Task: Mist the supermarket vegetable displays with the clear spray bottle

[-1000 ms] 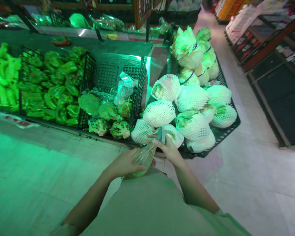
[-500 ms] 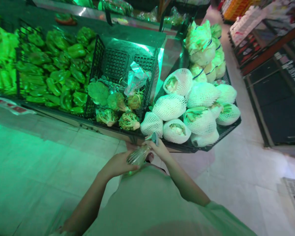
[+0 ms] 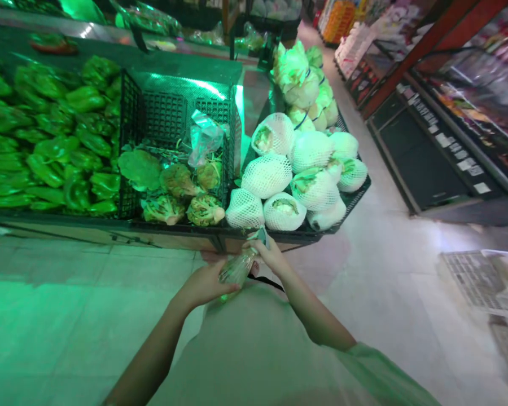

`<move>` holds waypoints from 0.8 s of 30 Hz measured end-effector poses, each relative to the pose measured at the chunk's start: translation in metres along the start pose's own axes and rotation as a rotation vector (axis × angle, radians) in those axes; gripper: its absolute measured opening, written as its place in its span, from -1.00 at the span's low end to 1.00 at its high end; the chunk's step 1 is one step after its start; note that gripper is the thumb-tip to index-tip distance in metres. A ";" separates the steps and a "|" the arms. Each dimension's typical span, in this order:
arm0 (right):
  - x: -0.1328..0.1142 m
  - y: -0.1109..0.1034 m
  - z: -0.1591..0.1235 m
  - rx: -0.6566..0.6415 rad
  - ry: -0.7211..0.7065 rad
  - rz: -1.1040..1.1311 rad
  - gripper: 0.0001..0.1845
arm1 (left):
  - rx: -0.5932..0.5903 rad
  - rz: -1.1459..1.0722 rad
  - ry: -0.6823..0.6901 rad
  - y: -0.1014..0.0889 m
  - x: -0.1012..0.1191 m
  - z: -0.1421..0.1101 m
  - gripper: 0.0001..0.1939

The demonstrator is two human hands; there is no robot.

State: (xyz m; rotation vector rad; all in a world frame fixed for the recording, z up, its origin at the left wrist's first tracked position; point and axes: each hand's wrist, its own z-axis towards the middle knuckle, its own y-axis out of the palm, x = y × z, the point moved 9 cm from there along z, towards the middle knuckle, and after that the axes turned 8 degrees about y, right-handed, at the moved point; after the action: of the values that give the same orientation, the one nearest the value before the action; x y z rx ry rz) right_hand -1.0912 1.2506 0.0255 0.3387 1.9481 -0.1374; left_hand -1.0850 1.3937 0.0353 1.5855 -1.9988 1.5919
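Close to my body, both my hands are on a clear plastic bag (image 3: 240, 268) that is gathered at its top. My left hand (image 3: 204, 285) is wrapped round the lower, fuller part, and what lies inside is too blurred to name. Higher up, my right hand (image 3: 266, 251) grips the twisted neck of the bag. A small bluish-grey item (image 3: 262, 236) sticks out above its fingers; I cannot make out its kind. Just beyond my hands, cauliflowers in white foam nets (image 3: 284, 212) lie in a black tray, with broccoli (image 3: 204, 210) to their left.
Green peppers (image 3: 59, 149) fill the left of the stand. A black crate (image 3: 163, 113) holds the broccoli and a crumpled plastic bag (image 3: 204, 137). Cabbages (image 3: 298, 79) are piled behind the cauliflowers. A dark display cabinet (image 3: 432, 146) stands across the aisle; grey crates (image 3: 469, 279) lie at right.
My view has turned to the right, so the stand has slid left and more of the cabinet and crates shows. Both hands keep their hold on the bag.
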 end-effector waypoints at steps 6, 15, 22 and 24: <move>-0.032 -0.036 -0.011 0.166 -0.094 0.004 -0.84 | 0.008 0.093 0.183 -0.002 0.039 0.027 -0.43; -0.014 -0.076 -0.043 0.293 -0.123 0.068 -0.80 | -0.006 0.174 0.207 0.016 0.061 0.036 -0.42; -0.005 -0.103 -0.054 0.301 -0.071 0.143 -0.76 | 0.060 0.166 0.233 0.034 0.082 0.042 -0.36; -0.003 -0.110 -0.052 0.287 -0.060 0.114 -0.78 | 0.070 0.169 0.257 0.038 0.088 0.044 -0.36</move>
State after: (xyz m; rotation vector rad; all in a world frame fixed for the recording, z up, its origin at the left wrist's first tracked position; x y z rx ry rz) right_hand -1.1691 1.1581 0.0419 0.6265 1.8462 -0.3506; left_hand -1.1325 1.3001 0.0488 1.1859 -2.0012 1.8380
